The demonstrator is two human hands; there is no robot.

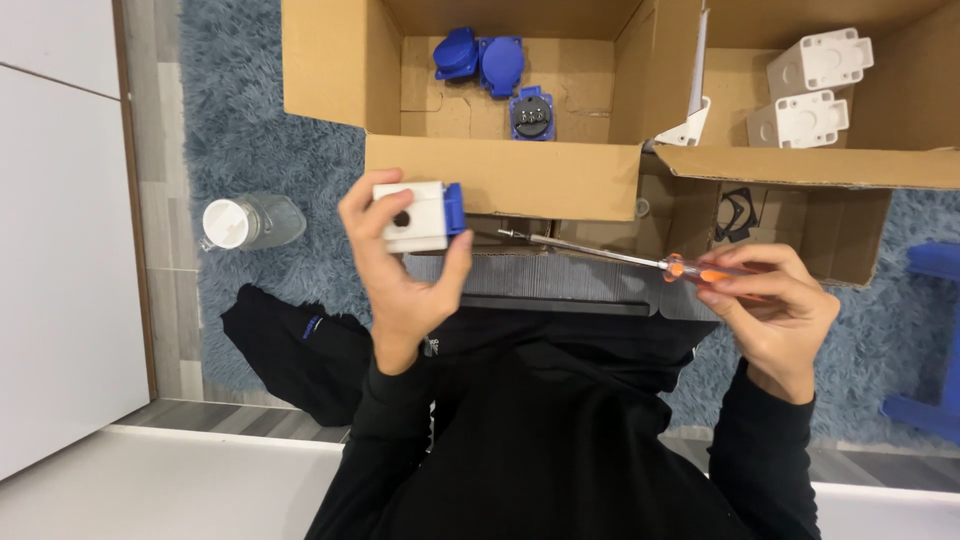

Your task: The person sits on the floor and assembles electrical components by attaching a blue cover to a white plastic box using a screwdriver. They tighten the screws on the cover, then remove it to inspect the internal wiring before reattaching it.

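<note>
between hands, socket box left, screwdriver right

You sit over a shaggy grey-blue rug on pale wood-look flooring. A white cabinet panel lines your left; light is soft and even

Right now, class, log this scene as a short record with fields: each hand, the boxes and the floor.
Left hand: grips a white socket housing with a blue end
Right hand: holds an orange-handled screwdriver, tip toward the housing
Left box: blue socket parts
Right box: white housings
Floor: clear bottle, blue rug
</note>
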